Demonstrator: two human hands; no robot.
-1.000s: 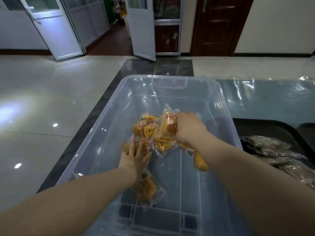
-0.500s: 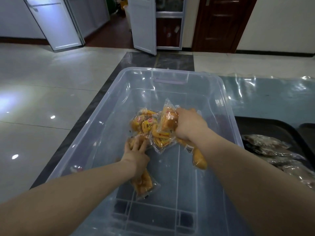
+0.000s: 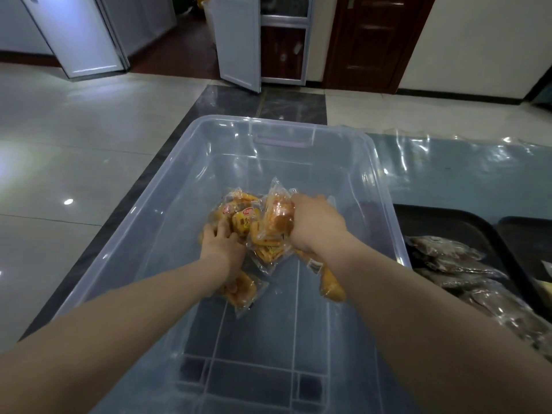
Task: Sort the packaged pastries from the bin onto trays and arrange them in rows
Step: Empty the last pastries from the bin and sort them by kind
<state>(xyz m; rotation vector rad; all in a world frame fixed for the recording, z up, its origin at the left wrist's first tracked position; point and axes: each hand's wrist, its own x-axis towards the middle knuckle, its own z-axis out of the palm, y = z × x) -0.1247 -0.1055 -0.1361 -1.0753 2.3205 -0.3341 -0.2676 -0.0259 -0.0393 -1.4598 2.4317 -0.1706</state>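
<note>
Clear plastic bin (image 3: 191, 180) took up most of the floor space in front of the person, nearly emptied, with just a small pile of yellow pastry packs (image 3: 239, 216) left around its middle. Off to the right sat a black tray (image 3: 466, 225) already holding some brownish packs (image 3: 442, 249) in a rough row. The right hand (image 3: 316, 225) was clenched around a whole bunch of packs at once, a couple dangling below the wrist, and honestly that looked like the risk: slippery film, too many in one fist, one could easily slide out on the way over to the tray. The left hand (image 3: 222, 246) was curled down into the pile, seemingly grabbing another pack (image 3: 243, 289), though I couldn't tell how firm that hold was. Squeezing that hard could've squashed the soft ones too.
</note>
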